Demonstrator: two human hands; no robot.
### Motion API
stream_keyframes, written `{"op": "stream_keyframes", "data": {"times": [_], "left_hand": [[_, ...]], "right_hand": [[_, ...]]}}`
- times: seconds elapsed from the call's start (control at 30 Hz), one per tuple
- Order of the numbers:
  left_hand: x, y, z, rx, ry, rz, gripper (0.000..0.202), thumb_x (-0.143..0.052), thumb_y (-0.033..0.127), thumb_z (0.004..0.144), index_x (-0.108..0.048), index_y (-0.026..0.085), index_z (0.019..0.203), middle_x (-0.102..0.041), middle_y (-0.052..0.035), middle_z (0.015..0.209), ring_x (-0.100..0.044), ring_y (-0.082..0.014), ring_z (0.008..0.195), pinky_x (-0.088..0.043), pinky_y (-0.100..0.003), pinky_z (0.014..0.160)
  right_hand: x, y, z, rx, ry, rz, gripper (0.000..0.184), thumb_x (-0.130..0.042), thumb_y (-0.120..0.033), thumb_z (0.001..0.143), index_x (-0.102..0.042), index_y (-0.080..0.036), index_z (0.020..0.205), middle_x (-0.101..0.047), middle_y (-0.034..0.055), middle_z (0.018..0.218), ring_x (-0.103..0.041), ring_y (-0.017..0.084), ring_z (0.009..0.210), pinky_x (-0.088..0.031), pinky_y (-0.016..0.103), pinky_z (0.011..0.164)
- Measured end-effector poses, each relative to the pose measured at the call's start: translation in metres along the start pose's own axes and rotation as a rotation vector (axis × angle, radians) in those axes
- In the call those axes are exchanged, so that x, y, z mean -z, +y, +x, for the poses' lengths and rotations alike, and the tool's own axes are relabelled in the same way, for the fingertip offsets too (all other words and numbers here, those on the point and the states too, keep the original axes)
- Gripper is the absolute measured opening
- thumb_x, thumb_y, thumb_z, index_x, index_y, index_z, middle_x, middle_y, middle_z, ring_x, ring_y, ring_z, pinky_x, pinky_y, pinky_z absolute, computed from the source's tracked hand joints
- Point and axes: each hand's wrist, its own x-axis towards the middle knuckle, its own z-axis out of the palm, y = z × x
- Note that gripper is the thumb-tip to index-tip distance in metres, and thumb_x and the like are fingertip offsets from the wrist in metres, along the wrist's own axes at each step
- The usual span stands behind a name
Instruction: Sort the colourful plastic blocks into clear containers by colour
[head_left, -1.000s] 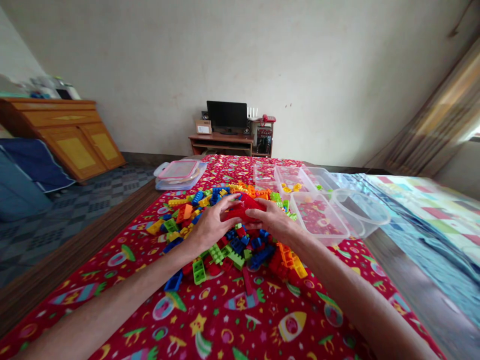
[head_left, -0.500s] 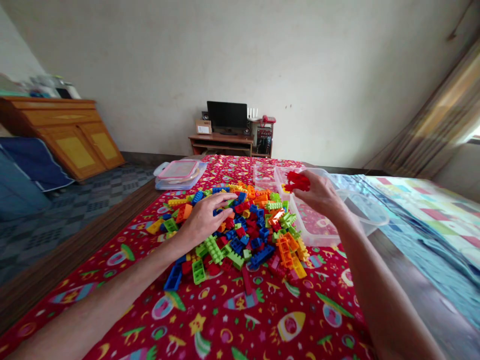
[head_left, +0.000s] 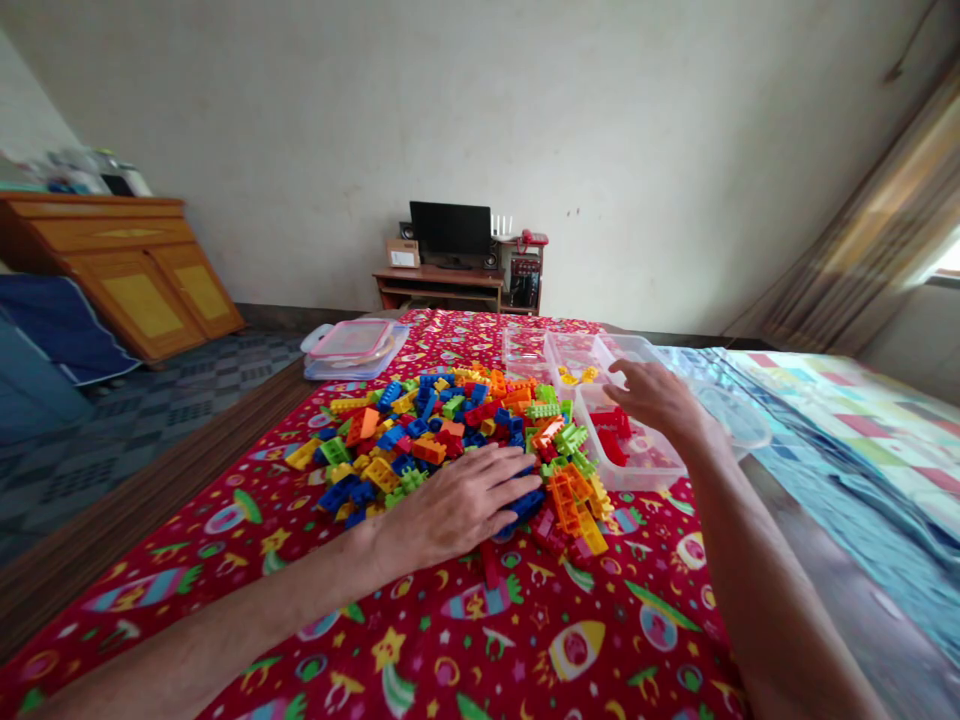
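Left hand [head_left: 469, 500] palm down at six o'clock, right hand [head_left: 656, 395] raised at two to three

Take the wide, low heap of mixed red, blue, green, yellow and orange plastic toy bricks [head_left: 451, 406] as the centre of the dial, with twelve pointing away from the person. It lies on a red cotton cloth printed with rockets and stars [head_left: 480, 670].

The left hand covers the heap's near edge at six o'clock, fingers stretched out and slightly parted over dark blue bricks [head_left: 529, 505]. The palm hides what is under it, so whether it grips anything cannot be told.

The right hand hangs above the far edge of a clear rectangular plastic box [head_left: 646, 481] at three o'clock, its thumb and forefinger spread apart. Inside that box lie loose red plastic bricks [head_left: 615, 435].

At two o'clock, behind this box, a second clear plastic box [head_left: 553, 362] holds a few small yellow bricks [head_left: 577, 376]. Farther out at three, partly behind the right forearm, is a round clear plastic tub [head_left: 754, 432]. A flat stack of clear lids, one edged in pink [head_left: 360, 340], lies at eleven. Well beyond, at twelve, a black flat-screen monitor [head_left: 450, 230] stands on a brown wooden desk [head_left: 439, 276].
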Motion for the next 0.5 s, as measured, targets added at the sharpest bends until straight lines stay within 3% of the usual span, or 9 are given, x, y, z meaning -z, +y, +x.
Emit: {"op": "stream_keyframes", "data": {"times": [0.1,0.2,0.37,0.5], "left_hand": [[-0.004,0.014,0.002,-0.124,-0.075,0.05,0.042,-0.047,0.032,0.094,-0.045,0.028,0.136,-0.039,-0.001,0.149,-0.027,-0.0233,0.14,-0.018,-0.046,0.117],[-0.014,0.02,0.001,-0.157,-0.089,0.102,0.038,-0.047,0.036,0.094,-0.048,0.032,0.132,-0.039,0.0033,0.149,-0.022,-0.0224,0.142,-0.013,-0.045,0.118],[-0.025,0.008,-0.004,-0.03,-0.06,0.205,0.026,-0.05,0.03,0.092,-0.059,0.025,0.116,-0.052,-0.0012,0.137,-0.024,-0.0245,0.141,-0.013,-0.046,0.118],[-0.022,-0.006,-0.009,0.084,-0.024,0.225,0.027,-0.049,0.038,0.092,-0.06,0.024,0.112,-0.057,-0.004,0.127,-0.035,-0.0269,0.135,-0.019,-0.048,0.116]], "right_hand": [[0.005,-0.01,-0.001,0.03,0.042,0.072,0.036,-0.043,-0.034,0.089,-0.062,-0.021,0.116,-0.07,0.0102,0.094,-0.062,0.023,0.084,-0.042,0.032,0.071],[0.006,-0.02,-0.002,0.095,0.061,0.148,0.034,-0.044,-0.032,0.089,-0.065,-0.02,0.113,-0.07,0.0103,0.092,-0.062,0.023,0.082,-0.042,0.032,0.071],[0.001,-0.036,-0.006,0.224,-0.004,0.228,0.03,-0.049,-0.022,0.085,-0.067,-0.018,0.109,-0.071,0.0087,0.087,-0.063,0.02,0.077,-0.043,0.03,0.068],[-0.011,-0.048,-0.011,0.343,-0.046,0.247,0.033,-0.051,-0.016,0.084,-0.064,-0.019,0.114,-0.07,0.0081,0.095,-0.063,0.019,0.084,-0.046,0.029,0.074]]}}
